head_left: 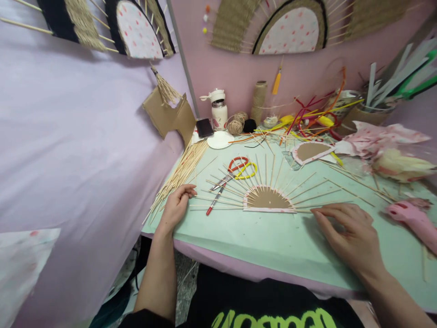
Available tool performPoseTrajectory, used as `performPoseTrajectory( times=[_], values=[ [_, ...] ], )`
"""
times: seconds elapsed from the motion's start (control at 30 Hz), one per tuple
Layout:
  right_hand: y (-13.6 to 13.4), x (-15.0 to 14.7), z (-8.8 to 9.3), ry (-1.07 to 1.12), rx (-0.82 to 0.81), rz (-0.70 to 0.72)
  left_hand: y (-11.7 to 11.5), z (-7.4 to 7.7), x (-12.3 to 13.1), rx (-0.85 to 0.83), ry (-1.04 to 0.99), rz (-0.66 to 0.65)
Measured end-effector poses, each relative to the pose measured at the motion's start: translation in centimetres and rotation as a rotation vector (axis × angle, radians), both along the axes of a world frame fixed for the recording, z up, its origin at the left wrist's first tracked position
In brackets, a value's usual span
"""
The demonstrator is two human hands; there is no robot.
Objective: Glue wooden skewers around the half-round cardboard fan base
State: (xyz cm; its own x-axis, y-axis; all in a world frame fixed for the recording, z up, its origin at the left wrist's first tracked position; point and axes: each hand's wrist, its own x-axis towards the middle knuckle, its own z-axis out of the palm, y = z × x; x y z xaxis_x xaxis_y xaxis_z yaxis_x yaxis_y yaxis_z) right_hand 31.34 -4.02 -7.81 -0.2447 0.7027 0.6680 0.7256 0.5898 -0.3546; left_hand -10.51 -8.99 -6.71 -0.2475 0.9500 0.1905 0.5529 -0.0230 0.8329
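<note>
My right hand [353, 232] hangs over the right half of the desk [252, 246], toward its near edge; its thumb and forefinger are closed in a fine pinch on the outer end of the lowest right-hand stick [303, 211], the other fingers being bent. My left hand [178, 205] lies by the desk's left edge, its fingers loosely curled, just beside the outer tips of the leftmost sticks; whether it has hold of anything I cannot tell.

Between my hands lies the half-round panel [273, 199], near the middle of the desk, its straight side facing the near edge; it is brown within a pale, pink-spotted border, and a fan of thin sticks [272, 169] radiates from it. Scissors [232, 175] with one red and one yellow handle loop lie left of the panel, among the stick tips; a red-ended pen [216, 198] lies just nearer me.

Loose sticks [180, 171] run along the left edge; a second half-round panel [310, 151] lies toward the far right corner; a pink tool [411, 221] lies by the right edge; a white flask [219, 116], its lid raised, stands at the far edge, beside a ball of twine [235, 124].
</note>
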Motion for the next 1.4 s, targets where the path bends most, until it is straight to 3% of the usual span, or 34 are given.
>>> performPoseTrajectory(
  times=[0.57, 0.73, 0.9, 1.07, 1.2, 1.33, 1.4],
  values=[
    [0.0, 0.0, 0.0, -0.008, -0.016, 0.009, 0.1, 0.2, -0.1, 0.024, 0.024, 0.032],
    [-0.5, 0.3, 0.9, -0.017, -0.02, -0.021, 0.2, -0.1, -0.3, 0.008, 0.015, 0.049],
    [0.1, 4.1, 2.2, -0.089, -0.051, -0.164, 0.3, -0.1, -0.6, 0.025, 0.022, 0.101],
    [0.9, 10.0, 1.7, -0.38, -0.405, -0.654, 0.4, -0.1, -0.9, 0.099, 0.01, 0.184],
    [0.8, 12.3, 1.1, -0.549, -0.566, -0.699, 0.5, -0.1, -1.0, 0.126, 0.002, 0.238],
    [1.1, 13.4, 0.4, -0.556, -0.469, -0.743, 0.6, -0.2, -1.2, 0.13, 0.0, 0.254],
    [1.5, 14.1, 0.1, -0.388, -0.333, -0.649, 0.6, -0.2, -1.3, 0.125, -0.004, 0.255]
  ],
)
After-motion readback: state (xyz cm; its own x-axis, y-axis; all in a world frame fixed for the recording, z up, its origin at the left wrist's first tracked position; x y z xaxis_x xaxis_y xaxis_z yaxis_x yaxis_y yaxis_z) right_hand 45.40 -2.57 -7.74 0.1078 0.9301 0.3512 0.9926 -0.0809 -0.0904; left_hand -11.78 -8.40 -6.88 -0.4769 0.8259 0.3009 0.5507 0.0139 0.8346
